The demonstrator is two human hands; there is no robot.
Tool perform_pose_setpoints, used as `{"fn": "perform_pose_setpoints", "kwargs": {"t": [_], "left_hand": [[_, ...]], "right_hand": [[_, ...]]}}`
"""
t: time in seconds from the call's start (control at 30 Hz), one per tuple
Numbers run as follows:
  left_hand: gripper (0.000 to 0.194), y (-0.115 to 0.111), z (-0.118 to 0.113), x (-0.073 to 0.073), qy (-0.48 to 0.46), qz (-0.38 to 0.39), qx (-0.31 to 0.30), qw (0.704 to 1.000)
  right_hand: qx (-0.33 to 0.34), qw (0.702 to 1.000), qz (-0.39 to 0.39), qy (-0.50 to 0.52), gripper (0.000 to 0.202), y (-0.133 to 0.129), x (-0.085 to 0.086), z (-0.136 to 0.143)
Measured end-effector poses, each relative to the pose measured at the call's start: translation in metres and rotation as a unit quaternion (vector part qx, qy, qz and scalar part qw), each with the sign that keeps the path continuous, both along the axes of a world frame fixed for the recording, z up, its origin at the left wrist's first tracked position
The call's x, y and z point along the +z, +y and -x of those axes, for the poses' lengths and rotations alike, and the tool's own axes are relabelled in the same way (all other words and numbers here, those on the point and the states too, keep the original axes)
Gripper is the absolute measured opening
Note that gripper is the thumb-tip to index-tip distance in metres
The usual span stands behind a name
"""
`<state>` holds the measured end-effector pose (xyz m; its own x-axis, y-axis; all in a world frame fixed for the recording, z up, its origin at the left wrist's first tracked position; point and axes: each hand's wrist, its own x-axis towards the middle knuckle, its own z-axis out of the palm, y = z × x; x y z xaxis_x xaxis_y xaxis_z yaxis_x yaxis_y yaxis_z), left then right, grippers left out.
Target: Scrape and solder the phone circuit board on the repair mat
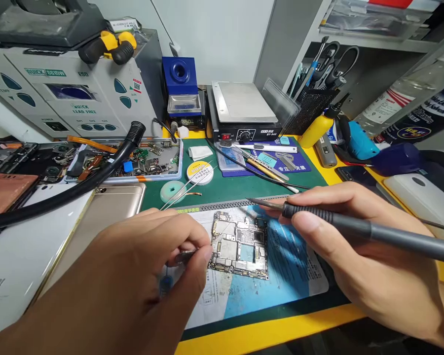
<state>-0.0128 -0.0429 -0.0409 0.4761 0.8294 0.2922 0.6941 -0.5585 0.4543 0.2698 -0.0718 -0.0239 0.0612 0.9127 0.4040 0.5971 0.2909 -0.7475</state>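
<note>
My left hand (159, 246) is closed in a pinch at the left edge of a phone circuit board (228, 250). Between thumb and fingers is a dull metal piece, seemingly tweezers (186, 256), mostly hidden by the fingers. A fine tip seems to reach over the board. Held like a pen in my right hand (351, 246) is a soldering iron (327, 219) with a black handle. Its pointed tip (252, 200) is above the board's far edge and apart from it. The board lies flat on a white and blue mat (281, 291).
Behind stand a hot air station (74, 106), a blue iron stand (179, 74) and a heating plate (244, 101). A black hose (111, 170) crosses opened phones at left. Solder wick (173, 191) lies beyond my left hand. A yellow bottle (318, 128) stands at right.
</note>
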Motion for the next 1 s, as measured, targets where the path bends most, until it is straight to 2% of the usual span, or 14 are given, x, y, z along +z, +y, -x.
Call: {"fn": "perform_pose_setpoints", "kwargs": {"t": [0.13,0.23,0.3,0.43,0.57,0.7,0.77,0.9,1.0], "left_hand": [[0.018,-0.001,0.011,0.001,-0.007,0.009,0.011,1.0],[0.029,0.0,0.02,0.001,-0.005,0.021,0.007,1.0],[0.034,0.001,0.023,0.001,0.005,0.023,0.004,1.0],[0.032,-0.001,0.023,0.002,0.016,0.029,0.01,0.999],[0.031,-0.001,0.021,0.003,-0.004,0.012,0.01,1.0],[0.031,0.008,0.019,0.004,-0.071,-0.015,-0.028,0.997],[0.029,0.013,0.017,0.008,-0.095,0.01,-0.033,0.995],[0.028,0.019,0.012,0.019,-0.128,0.077,-0.004,0.989],[0.033,0.019,0.006,0.025,-0.15,0.1,0.002,0.984]], "right_hand": [[-0.006,1.0,-0.002,-0.009,0.009,-0.001,-0.004,0.001],[-0.007,1.0,-0.006,0.004,0.003,-0.002,-0.008,-0.002],[-0.011,1.0,-0.002,-0.007,0.008,-0.002,-0.01,-0.004],[0.016,1.0,0.006,-0.017,0.023,-0.001,-0.01,-0.007],[0.043,0.999,-0.002,0.008,0.021,0.001,-0.009,-0.005],[0.053,0.998,-0.012,0.03,0.02,0.002,-0.007,-0.001],[0.053,0.997,-0.005,0.054,0.02,0.001,-0.007,-0.001],[0.059,0.991,-0.012,0.123,0.019,-0.001,-0.012,-0.002],[0.083,0.985,-0.026,0.149,0.031,-0.001,-0.018,0.0]]}}
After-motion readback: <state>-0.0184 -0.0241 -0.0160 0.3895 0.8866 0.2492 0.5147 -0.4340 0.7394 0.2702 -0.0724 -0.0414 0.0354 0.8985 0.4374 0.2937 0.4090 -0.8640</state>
